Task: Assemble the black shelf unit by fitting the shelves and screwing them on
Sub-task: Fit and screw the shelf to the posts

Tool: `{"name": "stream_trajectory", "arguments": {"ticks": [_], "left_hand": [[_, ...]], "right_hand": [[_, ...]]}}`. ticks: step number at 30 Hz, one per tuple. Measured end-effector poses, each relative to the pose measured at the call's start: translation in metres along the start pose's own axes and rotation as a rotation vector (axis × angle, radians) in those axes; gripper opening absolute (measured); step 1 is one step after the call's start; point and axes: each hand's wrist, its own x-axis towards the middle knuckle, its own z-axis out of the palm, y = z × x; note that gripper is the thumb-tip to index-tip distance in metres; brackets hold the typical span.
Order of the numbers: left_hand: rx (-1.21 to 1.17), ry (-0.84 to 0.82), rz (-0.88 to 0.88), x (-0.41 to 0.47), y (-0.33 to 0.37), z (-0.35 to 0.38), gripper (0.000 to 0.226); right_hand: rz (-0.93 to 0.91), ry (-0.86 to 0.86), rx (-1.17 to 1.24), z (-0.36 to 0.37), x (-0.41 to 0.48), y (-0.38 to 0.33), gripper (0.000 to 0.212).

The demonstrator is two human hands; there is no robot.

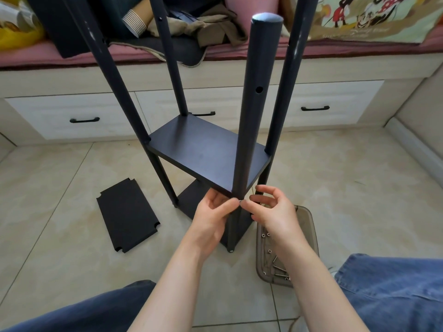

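The black shelf unit stands on the tiled floor on several round poles; the nearest pole [254, 121] rises in the middle of the view. A fitted black shelf [203, 149] sits between the poles, with a lower shelf [194, 200] beneath it. My left hand [213, 216] grips the near corner of the fitted shelf where it meets the nearest pole. My right hand [273, 212] pinches a small silver screw [240, 201] against that pole at the same corner. A loose black shelf board [127, 214] with notched corners lies flat on the floor to the left.
A smoky plastic tray [309, 226] with several screws and nuts lies on the floor at the right, under my right forearm. White drawers [84, 113] below a cluttered pink-cushioned bench stand behind the unit. My knees in blue jeans [393, 291] frame the bottom.
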Motion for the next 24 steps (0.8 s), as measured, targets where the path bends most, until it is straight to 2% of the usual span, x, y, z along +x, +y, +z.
{"name": "stream_trajectory", "arguments": {"ticks": [3,6,9,12,14,18,21,24], "left_hand": [[0.193,0.048,0.041,0.000,0.003,0.002,0.052],[0.280,0.132,0.051,0.000,0.001,0.004,0.050],[0.352,0.217,0.053,0.002,-0.002,0.005,0.048],[0.412,0.271,0.099,0.002,-0.003,0.009,0.034],[0.482,0.321,0.127,-0.001,-0.001,0.012,0.031],[0.680,0.480,0.174,-0.009,0.005,0.019,0.048],[1.004,0.565,0.349,-0.015,0.014,0.027,0.060],[1.299,0.435,0.602,-0.011,0.027,0.034,0.062]], "right_hand": [[0.030,-0.054,-0.029,-0.003,0.003,-0.005,0.040],[0.067,-0.111,-0.021,-0.007,0.006,-0.009,0.029],[0.130,-0.053,0.121,-0.009,0.015,-0.017,0.024],[0.187,0.014,0.353,-0.004,0.028,-0.033,0.038],[0.174,0.008,0.390,-0.002,0.040,-0.045,0.052],[0.196,-0.001,0.312,-0.005,0.062,-0.062,0.067],[0.230,-0.043,0.195,-0.006,0.076,-0.065,0.067],[0.197,-0.098,0.028,-0.005,0.087,-0.068,0.049]]}}
